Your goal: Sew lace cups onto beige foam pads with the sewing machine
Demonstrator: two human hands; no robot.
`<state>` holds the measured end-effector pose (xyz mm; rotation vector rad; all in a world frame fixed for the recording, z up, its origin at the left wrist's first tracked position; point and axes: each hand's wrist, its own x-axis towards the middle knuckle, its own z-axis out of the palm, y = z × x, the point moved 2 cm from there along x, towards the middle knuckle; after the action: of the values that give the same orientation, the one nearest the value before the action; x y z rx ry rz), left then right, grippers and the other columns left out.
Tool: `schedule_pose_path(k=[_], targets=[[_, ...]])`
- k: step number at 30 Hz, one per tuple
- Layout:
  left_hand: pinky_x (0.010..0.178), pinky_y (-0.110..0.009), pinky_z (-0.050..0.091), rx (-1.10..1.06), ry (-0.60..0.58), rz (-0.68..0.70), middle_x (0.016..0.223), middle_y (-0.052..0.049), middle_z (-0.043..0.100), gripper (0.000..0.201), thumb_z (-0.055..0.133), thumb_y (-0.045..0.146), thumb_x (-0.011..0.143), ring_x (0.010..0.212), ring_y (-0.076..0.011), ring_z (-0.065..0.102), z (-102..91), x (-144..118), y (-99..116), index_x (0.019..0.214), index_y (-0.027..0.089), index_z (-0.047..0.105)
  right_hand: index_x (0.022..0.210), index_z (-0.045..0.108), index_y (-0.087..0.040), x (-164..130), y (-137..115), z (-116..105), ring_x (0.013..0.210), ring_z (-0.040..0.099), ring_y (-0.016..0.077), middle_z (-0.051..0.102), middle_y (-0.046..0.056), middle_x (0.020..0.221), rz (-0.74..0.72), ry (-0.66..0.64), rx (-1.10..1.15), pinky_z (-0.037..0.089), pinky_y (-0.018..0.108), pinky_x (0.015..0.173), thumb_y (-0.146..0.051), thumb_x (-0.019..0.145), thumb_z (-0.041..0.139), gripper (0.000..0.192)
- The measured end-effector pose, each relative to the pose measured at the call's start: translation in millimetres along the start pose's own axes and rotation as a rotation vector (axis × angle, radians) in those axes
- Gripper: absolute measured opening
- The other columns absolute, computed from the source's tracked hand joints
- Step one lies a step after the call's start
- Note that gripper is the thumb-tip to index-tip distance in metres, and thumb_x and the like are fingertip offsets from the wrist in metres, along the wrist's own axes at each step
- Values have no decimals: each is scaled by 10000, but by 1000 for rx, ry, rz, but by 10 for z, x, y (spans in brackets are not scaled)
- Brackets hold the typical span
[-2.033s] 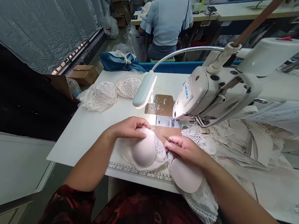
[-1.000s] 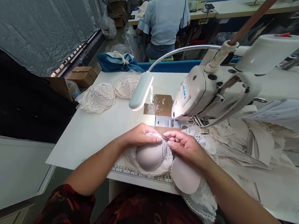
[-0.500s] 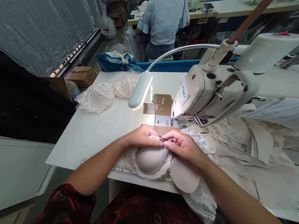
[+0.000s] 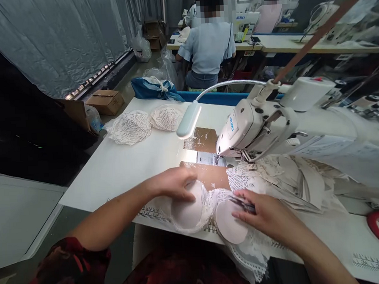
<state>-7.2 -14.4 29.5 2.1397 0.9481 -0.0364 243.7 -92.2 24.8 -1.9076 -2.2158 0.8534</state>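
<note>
Two bare hands press a lace-trimmed bra [image 4: 208, 209] flat at the worktop's [image 4: 121, 166] near edge before the sewing machine [image 4: 249, 126], left hand [image 4: 174, 183] spread loose on one cup, right hand [image 4: 263, 214] pinching small snips [image 4: 243, 204].

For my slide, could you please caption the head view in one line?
Left hand pressing a lace-edged bra cup, right hand holding small snips, beside the sewing machine.

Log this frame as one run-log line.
left hand: resting on white padded lace-edged bra cup | right hand: holding small metal snips over second cup | white sewing machine: behind, untouched
</note>
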Motion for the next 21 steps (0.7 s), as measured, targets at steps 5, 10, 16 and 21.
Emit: schedule_pose_path(k=[5,10,16,21], targets=[[593,-259,337,224,76,38,851,-32,588,59,524,213,772,761,-181,543,130,-294,83,751,183,477,765,632,-244,-242,57,130,748,649,232,680,66,827,-78,154,-2,493,320,622,-413,872,481,250],[634,-245,372,117,163,37,851,-13,608,38,489,173,787,746,-164,555,38,-685,-102,822,189,492,1053,642,-252,-91,-199,89,1104,612,274,627,117,1225,-203,260,166,545,372,830,-409,903,462,282],[710,-299,415,334,705,-59,862,-50,584,115,441,206,847,811,-195,549,-759,-990,-437,826,176,550,1288,544,-192,726,-1077,119,1254,512,272,582,124,1322,-444,219,316,399,472,1065,-385,945,384,425],[994,-397,375,648,1254,-113,1201,-119,526,99,470,157,811,1193,-268,444,-1454,-967,-725,899,177,511,1437,345,-193,1596,-1581,4,1421,261,224,353,105,1509,-575,607,305,215,480,1170,-301,958,305,492]])
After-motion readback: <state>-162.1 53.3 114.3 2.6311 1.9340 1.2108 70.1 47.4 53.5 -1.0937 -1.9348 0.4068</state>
